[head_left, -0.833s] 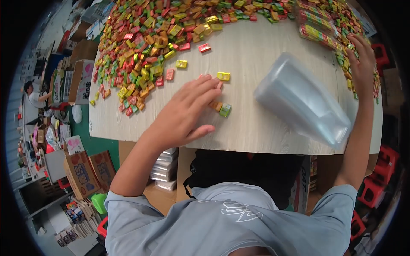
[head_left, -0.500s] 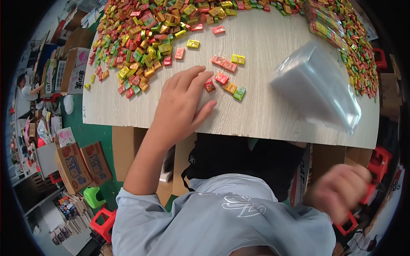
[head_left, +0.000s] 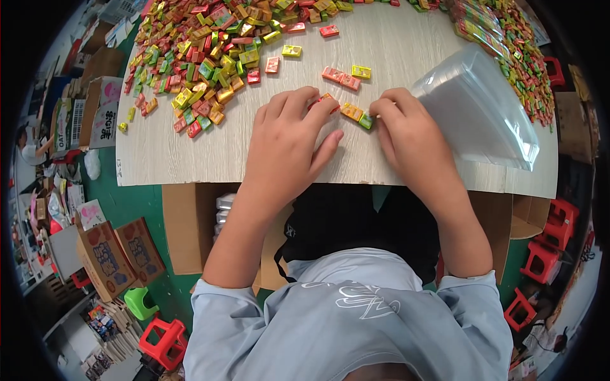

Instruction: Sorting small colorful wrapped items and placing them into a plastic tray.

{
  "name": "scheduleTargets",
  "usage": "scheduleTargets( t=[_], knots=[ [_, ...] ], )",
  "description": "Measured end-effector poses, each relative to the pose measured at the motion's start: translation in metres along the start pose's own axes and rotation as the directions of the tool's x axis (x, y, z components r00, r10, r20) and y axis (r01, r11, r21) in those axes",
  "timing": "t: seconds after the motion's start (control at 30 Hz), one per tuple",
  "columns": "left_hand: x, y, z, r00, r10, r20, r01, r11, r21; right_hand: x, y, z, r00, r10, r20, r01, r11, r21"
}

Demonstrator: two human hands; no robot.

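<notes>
My left hand [head_left: 286,136] lies over the table with its fingers bent and thumb held apart. Its fingertips touch small red wrapped candies [head_left: 326,98], partly covered by the fingers. Opposite it, my right hand [head_left: 413,130] rests on the tabletop, fingers loosely bent and apart. Its fingertips come against a green wrapped candy [head_left: 366,120], which sits end to end with orange candies [head_left: 351,112] in a short row. Just beyond both hands lie a pair of pinkish-red candies [head_left: 341,78] and a yellow candy [head_left: 361,72].
A large heap of wrapped candies [head_left: 210,70] covers the table's far left. Clear plastic sleeves [head_left: 483,111] lie right of my right hand, with another candy pile [head_left: 527,82] behind. Cardboard boxes [head_left: 105,260] and a red stool [head_left: 163,343] stand on the floor at left.
My right hand has come from beside my body up onto the table, to the green candy. My left hand has shifted slightly right, over the red candies.
</notes>
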State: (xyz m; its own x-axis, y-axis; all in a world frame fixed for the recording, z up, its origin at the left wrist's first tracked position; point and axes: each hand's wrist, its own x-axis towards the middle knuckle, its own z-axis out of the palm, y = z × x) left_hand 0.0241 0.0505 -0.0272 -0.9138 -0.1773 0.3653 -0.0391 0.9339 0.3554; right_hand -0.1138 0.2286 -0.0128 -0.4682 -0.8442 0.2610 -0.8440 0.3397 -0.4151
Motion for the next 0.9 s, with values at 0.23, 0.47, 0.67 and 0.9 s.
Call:
scheduleTargets(
  t=[0.23,0.47,0.67,0.9],
  knots=[
    [0.001,-0.001,0.0,1.0,-0.025,-0.018,0.024,0.999,-0.043,0.014,-0.008,-0.007,0.999,0.041,0.007,-0.041,0.999,-0.031],
    [0.002,-0.003,0.004,0.999,0.0,-0.053,-0.007,0.99,-0.139,0.017,0.008,-0.008,0.996,-0.045,0.072,0.039,0.996,0.084],
    [0.004,-0.005,0.004,0.999,0.021,-0.044,-0.028,0.984,-0.175,0.02,0.008,-0.008,0.986,-0.148,0.074,0.137,0.981,0.138],
    [0.004,-0.003,0.002,0.999,-0.02,-0.045,0.009,0.97,-0.242,0.021,0.004,0.001,0.966,-0.216,0.139,0.194,0.968,0.158]
  ],
)
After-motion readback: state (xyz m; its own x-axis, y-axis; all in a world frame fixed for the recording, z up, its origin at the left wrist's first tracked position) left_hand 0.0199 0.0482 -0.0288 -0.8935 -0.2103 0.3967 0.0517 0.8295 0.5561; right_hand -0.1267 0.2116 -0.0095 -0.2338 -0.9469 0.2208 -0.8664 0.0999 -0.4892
